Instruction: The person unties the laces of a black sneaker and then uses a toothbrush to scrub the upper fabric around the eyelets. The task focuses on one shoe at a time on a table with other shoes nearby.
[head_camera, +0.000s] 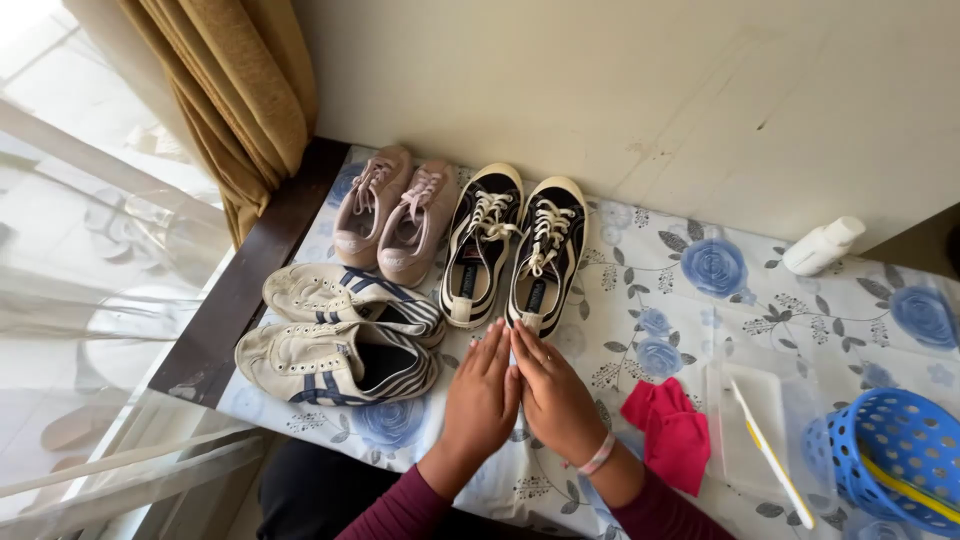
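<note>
Seen from above, 2 bare hands lie flat, palms down, on a counter (760, 300) covered with a glossy white cloth printed with blue roses and grey leaves. The left hand (480, 398) and right hand (555, 400) rest side by side, touching along their inner edges, fingers straight and pressed together, holding nothing. Both wrists come from dark red sleeves, and the right wrist wears a thin pink band (598, 455).

The fingertips point at the heels of a pair of black canvas sneakers (515, 248), which sit just beyond the hands. These 2 sneakers stand upright side by side, toes toward the wall, with cream rubber toe caps and soles, and thick white laces loosely tied.

Left of the black sneakers, touching them, is a pair of dusty pink lace-up shoes (392, 213), soft and matte. Nearer the hands and left of the black sneakers lie 2 cream sneakers with navy stripes (345, 335), turned sideways, their leather looking scuffed and greyed.

Right of the black sneakers, near the right hand, a crumpled bright pink cloth (668, 428) lies on the counter. Farther right sits a clear shallow plastic tray (755, 420) with a white and yellow toothbrush (770, 455) across it, then a blue perforated plastic basket (895, 455). A small white bottle (822, 245) lies by the wall.
</note>
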